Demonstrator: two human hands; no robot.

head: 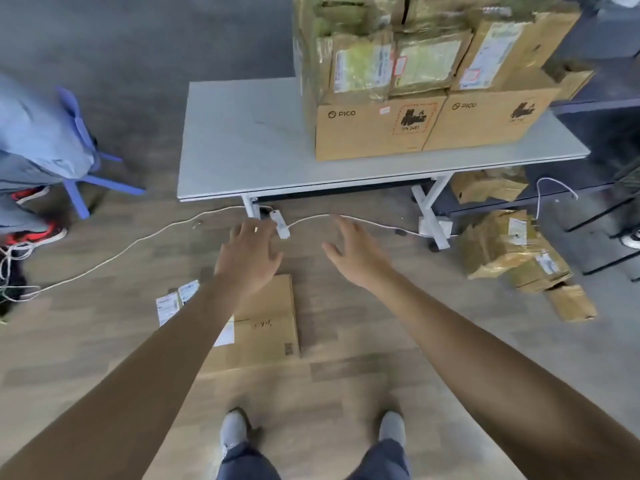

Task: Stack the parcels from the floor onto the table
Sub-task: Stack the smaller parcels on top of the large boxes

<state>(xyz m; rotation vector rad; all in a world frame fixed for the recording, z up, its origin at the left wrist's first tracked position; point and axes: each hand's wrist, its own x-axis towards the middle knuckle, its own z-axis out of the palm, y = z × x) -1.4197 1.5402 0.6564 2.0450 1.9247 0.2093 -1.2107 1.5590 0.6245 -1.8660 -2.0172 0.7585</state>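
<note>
A flat brown cardboard parcel (266, 323) lies on the wooden floor in front of my feet, partly hidden by my left forearm. My left hand (249, 258) hovers above its far edge with fingers spread and holds nothing. My right hand (356, 254) is held out to the right of the parcel, fingers relaxed, also holding nothing. The grey table (242, 140) stands beyond, with several parcels stacked on its right half, two PICO boxes (374, 129) at the bottom. Several crumpled parcels (512, 251) lie on the floor at the right.
A white cable and power strip (281, 223) run across the floor by the table leg. A seated person on a blue chair (83, 157) is at the left. Small labelled packets (173, 303) lie left of the flat parcel. Dark shelving (595, 112) stands at the right.
</note>
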